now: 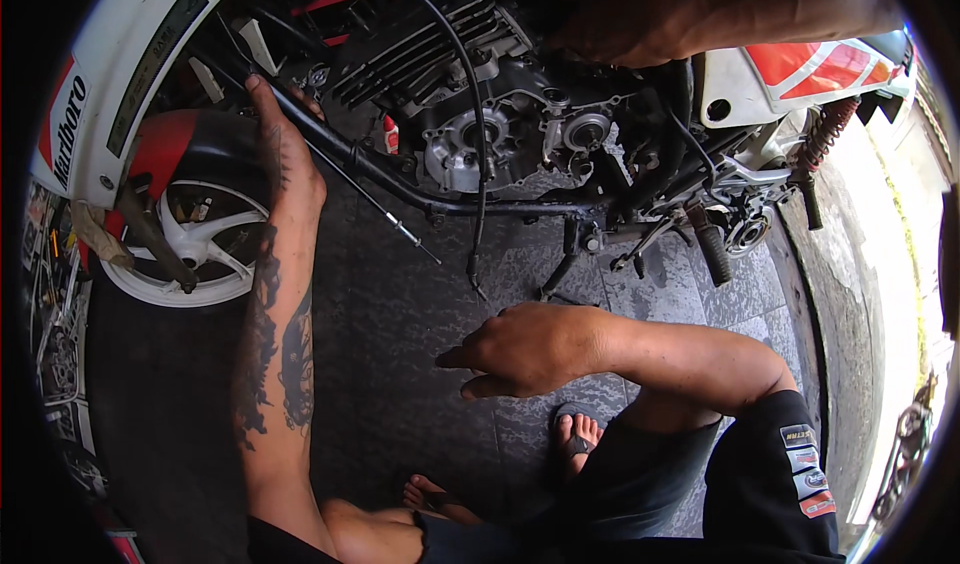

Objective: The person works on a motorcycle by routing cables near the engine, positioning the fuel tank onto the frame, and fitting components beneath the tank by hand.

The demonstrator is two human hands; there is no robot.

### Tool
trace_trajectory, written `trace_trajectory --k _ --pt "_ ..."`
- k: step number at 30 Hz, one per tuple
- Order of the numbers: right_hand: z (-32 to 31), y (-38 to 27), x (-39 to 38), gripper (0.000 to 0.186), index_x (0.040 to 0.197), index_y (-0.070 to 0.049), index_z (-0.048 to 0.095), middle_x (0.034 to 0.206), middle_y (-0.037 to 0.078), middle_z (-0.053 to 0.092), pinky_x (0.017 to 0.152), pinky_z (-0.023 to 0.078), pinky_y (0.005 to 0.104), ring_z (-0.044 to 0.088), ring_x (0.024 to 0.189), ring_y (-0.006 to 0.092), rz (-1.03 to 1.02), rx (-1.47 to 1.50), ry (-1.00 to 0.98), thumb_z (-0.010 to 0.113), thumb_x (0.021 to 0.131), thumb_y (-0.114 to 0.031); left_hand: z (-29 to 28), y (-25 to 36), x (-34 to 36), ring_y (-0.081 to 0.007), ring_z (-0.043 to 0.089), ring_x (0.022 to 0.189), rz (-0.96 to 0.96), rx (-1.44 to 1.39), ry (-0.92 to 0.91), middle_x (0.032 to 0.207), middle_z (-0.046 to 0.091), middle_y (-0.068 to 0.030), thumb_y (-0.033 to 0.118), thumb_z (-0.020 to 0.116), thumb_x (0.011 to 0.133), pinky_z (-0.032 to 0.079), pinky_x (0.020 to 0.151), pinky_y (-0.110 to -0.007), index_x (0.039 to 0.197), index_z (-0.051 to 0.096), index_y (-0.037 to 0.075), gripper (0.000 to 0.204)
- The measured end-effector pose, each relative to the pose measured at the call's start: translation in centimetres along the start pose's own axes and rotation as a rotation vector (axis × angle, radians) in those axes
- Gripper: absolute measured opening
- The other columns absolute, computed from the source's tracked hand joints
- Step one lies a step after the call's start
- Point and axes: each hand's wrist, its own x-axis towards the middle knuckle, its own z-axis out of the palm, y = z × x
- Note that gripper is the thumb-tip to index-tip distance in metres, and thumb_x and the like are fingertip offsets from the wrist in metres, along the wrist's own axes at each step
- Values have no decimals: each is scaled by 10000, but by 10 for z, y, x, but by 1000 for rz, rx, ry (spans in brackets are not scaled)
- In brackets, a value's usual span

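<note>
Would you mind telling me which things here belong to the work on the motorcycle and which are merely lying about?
In hand:
- left hand gripping the black frame tube
- engine with its side cover off
- loose cable hanging below the frame
- another person's hand on the engine top

Lying about:
- right hand, resting free, empty
- front wheel
- rear footpeg
- tiled floor

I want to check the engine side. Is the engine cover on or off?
Off. The engine shows its open crankcase side with bare round housings and no cover. The left hand grips the frame tube; the right hand hangs free, holding nothing.
</note>
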Motion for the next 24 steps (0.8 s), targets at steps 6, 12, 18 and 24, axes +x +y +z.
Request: trace_trajectory --k 6,12,18,24 --pt "4 2 1 507 1300 -16 473 1153 200 606 913 471 438 588 1058 354 -24 9 16 483 936 -369 -1 1 -2 -135 496 597 2 7 -14 635 502 -16 565 443 926 419 588 -265 782 501 109 482" --pt "1 3 -1 503 1298 -19 475 1160 196 604 900 478 436 591 1054 352 -15 13 18 488 934 -366 0 -1 0 -134 494 589 -2 32 -28 634 499 -13 573 436 925 425 576 -264 778 503 114 487" --pt "1 -1 1 501 1297 -24 477 1146 193 611 888 484 434 595 1048 347 5 9 7 495 932 -365 -3 -1 1 -135 494 575 -16 20 -19 633 507 -10 582 437 920 427 561 -265 780 506 120 488" --pt "1 1 -1 503 1299 -25 476 1147 193 610 893 482 434 593 1053 347 4 6 1 492 931 -367 2 0 -2 -134 507 581 16 48 -20 642 514 -9 572 446 921 428 560 -265 801 506 121 470"
